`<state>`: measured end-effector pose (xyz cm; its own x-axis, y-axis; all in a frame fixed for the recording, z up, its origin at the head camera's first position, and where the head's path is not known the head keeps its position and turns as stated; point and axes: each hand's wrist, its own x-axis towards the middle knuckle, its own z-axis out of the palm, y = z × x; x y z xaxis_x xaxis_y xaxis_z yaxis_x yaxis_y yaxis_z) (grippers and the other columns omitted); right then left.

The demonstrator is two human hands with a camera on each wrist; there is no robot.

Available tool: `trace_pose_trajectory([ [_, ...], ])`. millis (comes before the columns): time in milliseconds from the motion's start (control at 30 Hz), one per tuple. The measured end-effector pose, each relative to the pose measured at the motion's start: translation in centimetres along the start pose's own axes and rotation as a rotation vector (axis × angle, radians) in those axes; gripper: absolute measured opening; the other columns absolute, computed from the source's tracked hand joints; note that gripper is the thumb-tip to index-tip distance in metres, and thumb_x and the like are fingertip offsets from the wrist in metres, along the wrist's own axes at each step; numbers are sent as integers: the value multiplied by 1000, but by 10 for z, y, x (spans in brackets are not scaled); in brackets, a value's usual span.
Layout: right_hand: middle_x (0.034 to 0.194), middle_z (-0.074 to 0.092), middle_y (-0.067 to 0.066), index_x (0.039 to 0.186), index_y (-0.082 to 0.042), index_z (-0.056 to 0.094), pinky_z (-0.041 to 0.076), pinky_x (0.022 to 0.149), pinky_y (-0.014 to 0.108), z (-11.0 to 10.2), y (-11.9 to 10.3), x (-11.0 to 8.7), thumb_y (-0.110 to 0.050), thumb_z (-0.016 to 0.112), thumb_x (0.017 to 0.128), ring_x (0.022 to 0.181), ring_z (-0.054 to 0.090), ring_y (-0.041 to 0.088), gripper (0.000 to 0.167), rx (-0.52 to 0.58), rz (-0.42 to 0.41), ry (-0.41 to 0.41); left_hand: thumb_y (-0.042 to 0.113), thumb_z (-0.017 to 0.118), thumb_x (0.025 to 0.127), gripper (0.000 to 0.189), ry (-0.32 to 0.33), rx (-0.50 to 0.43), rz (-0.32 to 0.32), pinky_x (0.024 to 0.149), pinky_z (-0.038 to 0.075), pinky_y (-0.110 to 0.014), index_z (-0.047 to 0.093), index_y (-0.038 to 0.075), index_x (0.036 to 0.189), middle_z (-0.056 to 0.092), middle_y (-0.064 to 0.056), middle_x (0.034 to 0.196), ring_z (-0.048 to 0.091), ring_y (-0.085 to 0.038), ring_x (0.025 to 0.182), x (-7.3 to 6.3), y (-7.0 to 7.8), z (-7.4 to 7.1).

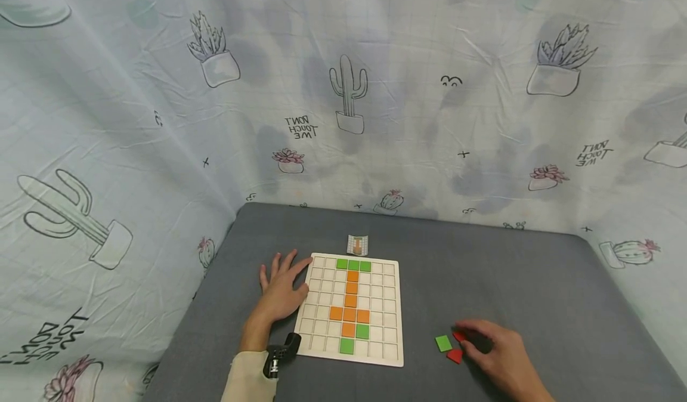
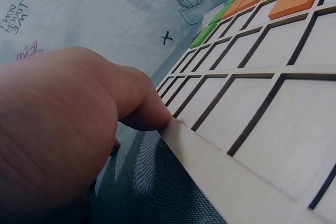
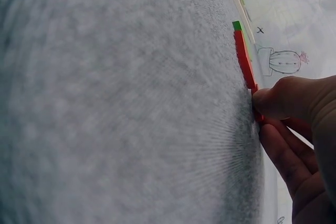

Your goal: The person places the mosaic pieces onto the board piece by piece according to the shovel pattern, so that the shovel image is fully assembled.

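Observation:
A pale wooden grid board [image 1: 383, 330] lies on the table, with green tiles [image 1: 347, 346] and orange tiles [image 1: 349, 315] set in its squares. My left hand [image 1: 281, 294] rests against the board's left edge, fingers spread and straight. Close up in the left wrist view, that hand [image 2: 68, 114] touches the wooden rim. To the right of the board, my right hand [image 1: 501, 354] pinches a small red tile [image 1: 458, 335] between thumb and fingers, low over the cloth. Beside it lie a second red tile [image 1: 454, 355] and a loose green tile [image 1: 443, 343].
A small picture card [image 1: 357, 245] showing a gridded pattern lies just behind the board. Grey cloth [image 1: 456, 271] covers the table. A white curtain [image 1: 408, 92] printed with cacti hangs behind and along the sides.

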<state>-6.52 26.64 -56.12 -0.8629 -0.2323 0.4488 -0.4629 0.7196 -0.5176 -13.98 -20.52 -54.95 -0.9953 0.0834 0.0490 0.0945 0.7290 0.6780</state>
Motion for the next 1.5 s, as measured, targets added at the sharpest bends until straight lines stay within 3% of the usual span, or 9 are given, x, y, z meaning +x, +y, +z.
trace_pose_trajectory([
  [233, 98, 81, -13, 107, -21, 84, 53, 77, 6, -2, 0, 0, 5, 96, 71, 85, 74, -2, 46, -3, -2, 8, 7, 65, 97, 62, 6, -2, 4, 125, -11, -81, 60, 14, 158, 31, -24, 177, 6, -57, 167, 0, -1, 1],
  [467, 97, 82, -9, 105, -17, 84, 55, 79, 7, -5, -9, 8, 7, 97, 67, 84, 75, 0, 47, 11, -83, 68, 8, 63, 98, 63, -4, 6, -1, 126, -13, -79, 58, 15, 160, 29, -23, 179, 4, -55, 167, 1, -3, 4],
  [600, 97, 82, -8, 105, -16, 84, 55, 78, 7, 1, -20, 15, 8, 98, 65, 83, 75, 2, 48, 44, -118, 62, 8, 63, 98, 63, -3, 2, 2, 125, -13, -80, 58, 14, 160, 29, -24, 178, 4, -56, 167, 1, -4, 4],
  [833, 97, 81, -10, 105, -16, 84, 59, 75, 14, 24, -50, 27, 9, 97, 67, 82, 75, 3, 47, 104, -145, 2, 8, 63, 98, 63, -5, 1, -8, 125, -13, -80, 58, 15, 160, 29, -23, 178, 4, -55, 167, 1, -3, 4],
  [1033, 102, 81, -11, 108, -16, 84, 65, 73, 26, 46, -80, 42, 5, 94, 77, 84, 76, 5, 39, 219, -146, -110, 7, 63, 97, 63, -2, 1, -7, 125, -13, -80, 58, 16, 160, 29, -23, 178, 4, -55, 167, 1, -3, 3],
  [1233, 106, 82, -8, 113, -17, 83, 67, 74, 36, 67, -109, 61, 0, 90, 85, 85, 75, 11, 33, 335, -216, -189, 8, 64, 97, 63, -5, -1, -6, 125, -13, -80, 59, 15, 160, 29, -23, 178, 4, -56, 167, 0, -1, 3],
  [1367, 108, 83, -5, 115, -15, 83, 68, 77, 36, 81, -125, 68, -1, 89, 87, 88, 76, 10, 31, 399, -268, -219, 8, 64, 97, 62, 1, -2, 2, 124, -12, -81, 59, 14, 159, 30, -25, 177, 5, -57, 166, 1, -1, 2],
  [1500, 108, 83, -4, 115, -13, 83, 68, 78, 35, 95, -138, 71, -2, 88, 89, 88, 76, 9, 29, 433, -267, -255, 7, 64, 97, 62, 13, 0, 12, 124, -12, -81, 60, 14, 158, 31, -25, 177, 7, -57, 166, 1, 0, 1],
])
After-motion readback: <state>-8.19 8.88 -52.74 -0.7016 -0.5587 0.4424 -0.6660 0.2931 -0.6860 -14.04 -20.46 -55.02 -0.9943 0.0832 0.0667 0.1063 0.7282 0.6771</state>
